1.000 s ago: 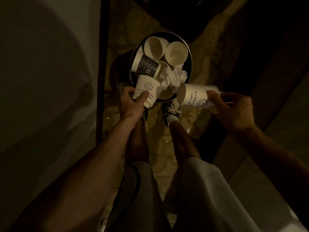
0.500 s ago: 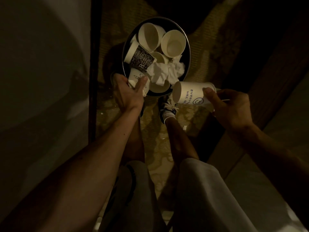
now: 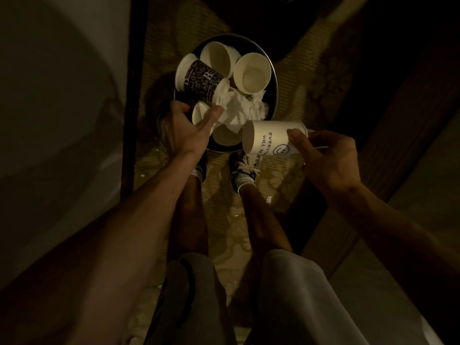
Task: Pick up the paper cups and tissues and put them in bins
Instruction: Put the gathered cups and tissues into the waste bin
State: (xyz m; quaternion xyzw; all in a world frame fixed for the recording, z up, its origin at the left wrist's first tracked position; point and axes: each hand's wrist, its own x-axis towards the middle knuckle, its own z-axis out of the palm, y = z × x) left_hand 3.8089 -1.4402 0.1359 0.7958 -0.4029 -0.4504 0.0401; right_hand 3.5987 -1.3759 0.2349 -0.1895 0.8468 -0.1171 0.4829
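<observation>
A round dark bin (image 3: 232, 35) stands on the floor in front of my feet. Inside it lie several paper cups: a black printed cup (image 3: 199, 79), two white cups (image 3: 252, 73) and crumpled white tissue (image 3: 240, 112). My left hand (image 3: 189, 128) reaches over the bin's near left rim with its fingers stretched out, and a white cup (image 3: 199, 114) lies between its thumb and fingers. My right hand (image 3: 323, 158) grips a white smiley-face cup (image 3: 266, 140), held on its side with its mouth to the left, at the bin's near right rim.
A pale wall and a dark vertical frame (image 3: 129, 95) run along the left. The floor is a patterned mat (image 3: 224, 220) with small white scraps on it. My legs and two shoes (image 3: 245, 173) stand just short of the bin. Dark wooden boards (image 3: 398, 120) lie to the right.
My left hand lowered its smiley cup into the bin and its fingers have straightened around it. My right hand kept its cup close to the bin's right rim.
</observation>
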